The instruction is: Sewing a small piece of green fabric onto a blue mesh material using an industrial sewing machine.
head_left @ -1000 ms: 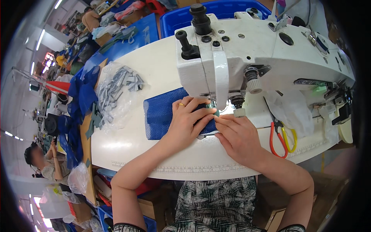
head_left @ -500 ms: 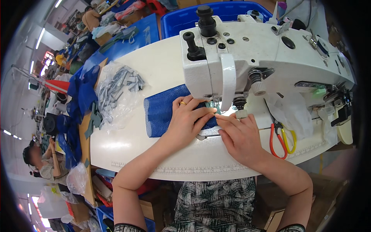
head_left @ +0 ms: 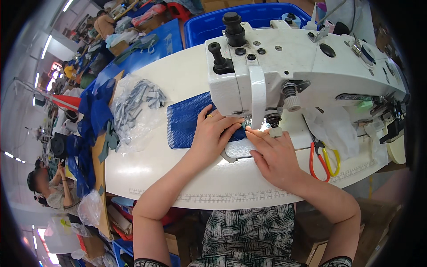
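Blue mesh cloth (head_left: pixel 181 129) lies under the left hand (head_left: pixel 212 134), its thumb and forefinger close together; the right hand (head_left: pixel 276 156), fingers bunched, nearly meets them — whether either pinches cloth, one cannot tell.

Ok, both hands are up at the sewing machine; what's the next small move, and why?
I'd probably ease the blue mesh fabric slightly away from the body, guiding it lightly: the left hand and right hand meet at the lit stitching area of the white sewing machine, and the mesh lies fairly flat to the left.
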Demonstrator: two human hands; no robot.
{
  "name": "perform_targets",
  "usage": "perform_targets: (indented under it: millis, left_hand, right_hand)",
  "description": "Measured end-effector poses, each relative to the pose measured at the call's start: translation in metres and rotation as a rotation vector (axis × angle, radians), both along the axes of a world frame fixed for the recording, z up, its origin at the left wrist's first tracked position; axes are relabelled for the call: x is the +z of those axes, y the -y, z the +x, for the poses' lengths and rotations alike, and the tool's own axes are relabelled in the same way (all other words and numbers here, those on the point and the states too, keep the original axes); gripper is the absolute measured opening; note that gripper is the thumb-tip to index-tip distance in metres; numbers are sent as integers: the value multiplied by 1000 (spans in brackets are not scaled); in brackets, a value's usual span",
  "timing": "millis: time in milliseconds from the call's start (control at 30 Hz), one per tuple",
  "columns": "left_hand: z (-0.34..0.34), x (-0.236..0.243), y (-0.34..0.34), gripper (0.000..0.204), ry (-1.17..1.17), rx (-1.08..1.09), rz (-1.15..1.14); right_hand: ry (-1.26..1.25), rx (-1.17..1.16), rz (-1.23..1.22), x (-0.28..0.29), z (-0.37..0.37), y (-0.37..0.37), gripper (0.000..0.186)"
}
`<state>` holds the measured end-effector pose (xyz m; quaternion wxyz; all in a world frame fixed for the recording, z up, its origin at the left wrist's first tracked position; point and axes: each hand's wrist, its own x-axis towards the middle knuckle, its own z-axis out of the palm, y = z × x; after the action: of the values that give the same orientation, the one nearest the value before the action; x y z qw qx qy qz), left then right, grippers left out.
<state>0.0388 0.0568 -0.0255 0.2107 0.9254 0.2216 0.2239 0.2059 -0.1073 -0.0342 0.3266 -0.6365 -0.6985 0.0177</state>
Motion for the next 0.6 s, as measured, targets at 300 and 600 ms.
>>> perform_targets:
  millis: [300, 600]
  left_hand:
    - [0, -1, 0, 17, 41, 4, 29]
    - [-27, 12, 1, 11, 84, -3, -117]
  right_hand:
    - [-41, 23, -27, 1, 1, 1, 45]
    - [-53, 262, -19, 7, 0, 2, 42]
